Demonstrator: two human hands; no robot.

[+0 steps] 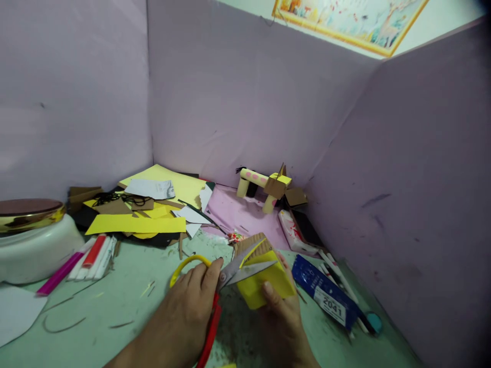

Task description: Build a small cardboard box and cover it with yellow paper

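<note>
My left hand (pixel 187 299) is closed round a pair of scissors (pixel 223 277) with one yellow and one red handle. Their blades are spread apart, lying across a piece of yellow paper (pixel 259 291) backed by brown corrugated cardboard (pixel 249 245). My right hand (pixel 286 306) grips the yellow paper and cardboard, with the thumb on the yellow face. A narrow strip of yellow shows between the two blades. Behind, on a pink sheet, stands a paper-and-cardboard animal figure (pixel 255 178) with pale yellow tube legs and pink spots.
Yellow paper strips (pixel 134 224), white scraps and black string (pixel 126 199) are heaped at the back left. Markers (pixel 94 253) and a white jar (pixel 34 250) stand left. A blue packet (pixel 326 291) and a box (pixel 295 230) lie right. Mauve panels (pixel 245 102) enclose the green table (pixel 153 306).
</note>
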